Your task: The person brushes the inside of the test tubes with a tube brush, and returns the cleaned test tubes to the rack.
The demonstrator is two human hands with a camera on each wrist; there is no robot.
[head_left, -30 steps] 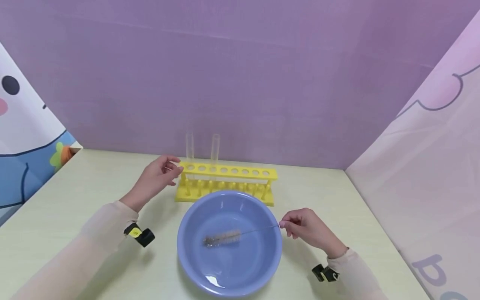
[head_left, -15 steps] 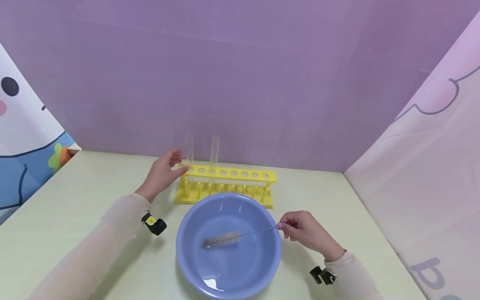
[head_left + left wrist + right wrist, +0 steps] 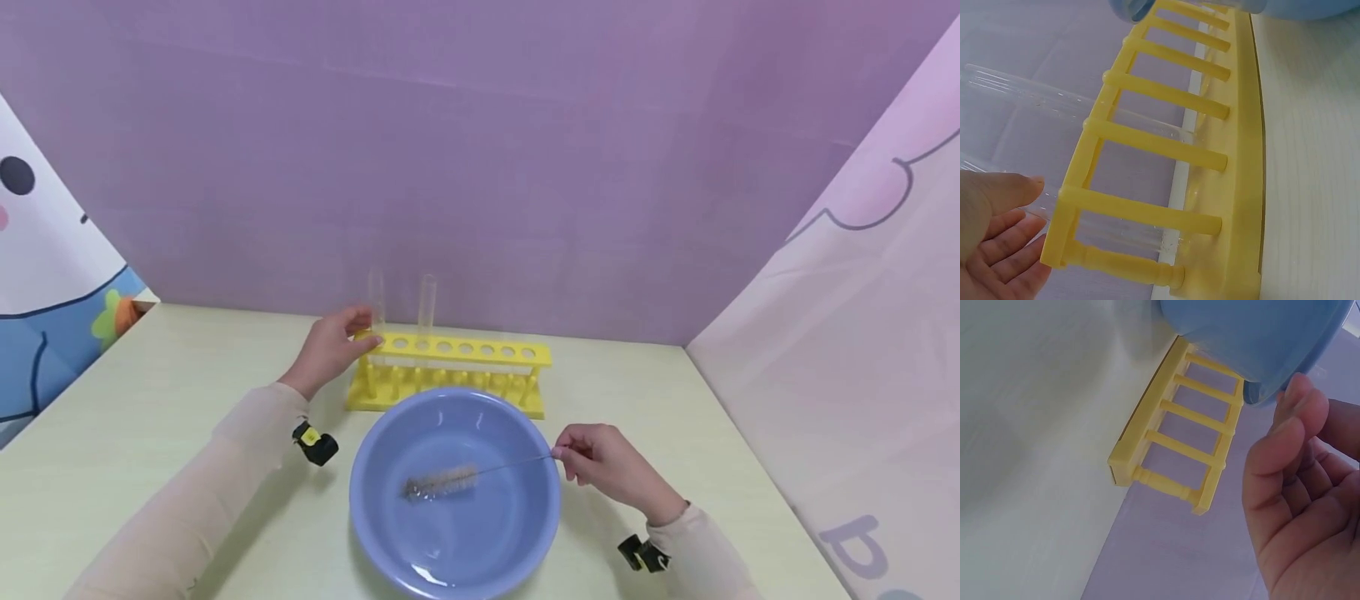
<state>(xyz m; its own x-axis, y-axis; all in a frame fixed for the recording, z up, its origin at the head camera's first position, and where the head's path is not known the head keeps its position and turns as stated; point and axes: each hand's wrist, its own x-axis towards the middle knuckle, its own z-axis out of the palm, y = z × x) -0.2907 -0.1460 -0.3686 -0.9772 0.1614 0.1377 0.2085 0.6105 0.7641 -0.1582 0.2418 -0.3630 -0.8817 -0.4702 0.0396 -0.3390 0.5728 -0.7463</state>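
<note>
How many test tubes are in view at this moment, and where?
2. One test tube stands at the left end of the yellow rack, by the left hand; the other test tube stands in the third hole from the left.

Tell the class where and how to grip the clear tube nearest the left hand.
Probably around the upper part of the tube, with the left hand coming from the left: it stands upright in the yellow rack, its top rising free, while the other tube stands to its right.

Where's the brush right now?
In the head view, the brush is inside the blue basin, bristles left of centre, wire angled toward the right rim, yellow rack behind.
</note>
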